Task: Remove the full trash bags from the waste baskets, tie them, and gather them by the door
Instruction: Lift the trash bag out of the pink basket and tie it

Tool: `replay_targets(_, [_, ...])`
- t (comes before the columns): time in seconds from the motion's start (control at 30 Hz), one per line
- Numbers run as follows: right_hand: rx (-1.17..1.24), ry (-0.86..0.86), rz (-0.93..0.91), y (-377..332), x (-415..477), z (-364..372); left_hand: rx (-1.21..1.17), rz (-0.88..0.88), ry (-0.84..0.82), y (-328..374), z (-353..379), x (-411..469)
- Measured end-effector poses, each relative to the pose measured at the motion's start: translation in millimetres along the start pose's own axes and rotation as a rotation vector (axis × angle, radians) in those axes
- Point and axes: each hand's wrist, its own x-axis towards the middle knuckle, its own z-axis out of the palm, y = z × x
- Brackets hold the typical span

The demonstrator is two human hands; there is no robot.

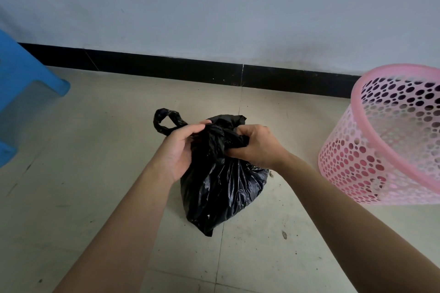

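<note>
Tying step in hand: my left hand (177,150) and right hand (256,145) each grip a handle of the black trash bag (219,195) on the floor beside the pink waste basket (381,150) (now bagless); next, cinch the knot tight.

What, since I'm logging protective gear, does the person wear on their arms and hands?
Nothing visible: the left hand and right hand are bare, with no gloves, watch or bracelet. Both forearms are uncovered to the frame's edge; no sleeves show.
</note>
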Motion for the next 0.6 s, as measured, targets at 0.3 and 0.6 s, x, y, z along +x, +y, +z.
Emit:
replay_targets(0.3, [0.002,-0.277,-0.001,-2.8,-5.1,-8.4,0.058,0.235,0.18,-5.4,13.7,5.5])
replay_targets(0.6, [0.21,0.101,0.043,10.1,2.9,-28.8,0.109,0.32,0.26,-6.3,7.8,6.7])
